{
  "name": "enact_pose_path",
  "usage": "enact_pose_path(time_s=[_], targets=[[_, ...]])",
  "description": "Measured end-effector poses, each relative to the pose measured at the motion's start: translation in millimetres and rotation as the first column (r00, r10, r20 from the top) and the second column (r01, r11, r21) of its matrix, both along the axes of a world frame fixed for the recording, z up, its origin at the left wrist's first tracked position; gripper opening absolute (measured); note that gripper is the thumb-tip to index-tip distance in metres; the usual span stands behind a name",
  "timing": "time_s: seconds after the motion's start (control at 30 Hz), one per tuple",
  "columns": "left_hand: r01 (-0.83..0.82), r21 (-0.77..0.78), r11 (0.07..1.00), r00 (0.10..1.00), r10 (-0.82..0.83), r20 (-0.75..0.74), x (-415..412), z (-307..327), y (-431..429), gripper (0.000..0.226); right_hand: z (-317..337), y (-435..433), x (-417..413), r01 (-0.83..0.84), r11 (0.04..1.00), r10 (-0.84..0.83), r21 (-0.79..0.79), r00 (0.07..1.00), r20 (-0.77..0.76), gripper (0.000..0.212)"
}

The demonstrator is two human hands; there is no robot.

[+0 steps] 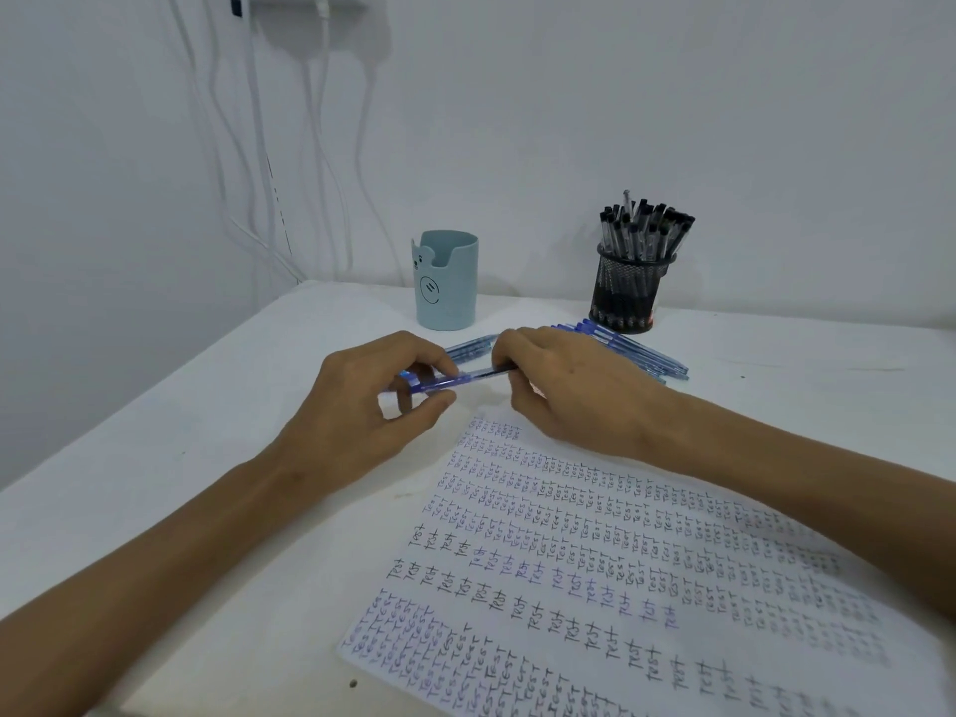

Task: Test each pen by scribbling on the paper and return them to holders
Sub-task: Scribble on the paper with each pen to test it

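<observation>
1. Paper is cut off at the bottom.
2. Just past its far corner, the left hand pinches one end of a blue pen.
3. The right hand curls round the other end, hiding it.

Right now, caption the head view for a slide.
Left hand and right hand hold a blue pen beyond the scribbled paper; mesh holder behind.

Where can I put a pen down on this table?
Bare table lies left of the paper, out to the table's left edge. Another gap sits between the cup and the mesh holder, and more is right of that holder. It is crowded by the loose pens, where the left hand and right hand grip a pen.
</observation>
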State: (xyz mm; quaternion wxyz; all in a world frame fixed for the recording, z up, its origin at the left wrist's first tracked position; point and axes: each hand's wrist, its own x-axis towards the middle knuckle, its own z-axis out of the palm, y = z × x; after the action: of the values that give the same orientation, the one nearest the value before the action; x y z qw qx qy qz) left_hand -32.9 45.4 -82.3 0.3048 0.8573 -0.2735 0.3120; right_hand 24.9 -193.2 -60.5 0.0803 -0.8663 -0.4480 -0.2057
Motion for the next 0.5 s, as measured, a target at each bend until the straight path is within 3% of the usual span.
enact_pose_path(time_s=[0.07,0.17,0.23,0.37,0.5], targets=[[0.030,-0.057,0.998,0.998,-0.032,-0.044,-0.3,-0.1,0.3,0.021,-1.6,-4.4,-0.7,0.025,0.999,-0.024,0.024,1.000,-0.018,0.017],[0.127,-0.142,0.982,0.980,-0.146,-0.133,-5.5,0.7,-3.2,0.029,-0.8,-8.4,-0.7,0.166,0.983,-0.150,0.082,0.974,-0.168,0.061],[0.172,-0.136,0.976,0.970,-0.192,-0.148,-8.1,0.8,-4.1,0.031,1.8,-8.9,0.9,0.198,0.969,-0.156,0.147,0.954,-0.255,0.077],[0.219,0.004,0.976,0.956,-0.214,-0.202,-6.2,-2.0,1.1,0.027,4.1,-12.6,4.9,0.207,0.950,-0.094,0.235,0.904,-0.418,0.073],[0.298,0.179,0.938,0.938,-0.253,-0.236,-4.1,-4.4,0.6,0.025,3.0,-11.6,8.9,0.295,0.820,0.198,0.490,0.658,-0.727,0.066]])
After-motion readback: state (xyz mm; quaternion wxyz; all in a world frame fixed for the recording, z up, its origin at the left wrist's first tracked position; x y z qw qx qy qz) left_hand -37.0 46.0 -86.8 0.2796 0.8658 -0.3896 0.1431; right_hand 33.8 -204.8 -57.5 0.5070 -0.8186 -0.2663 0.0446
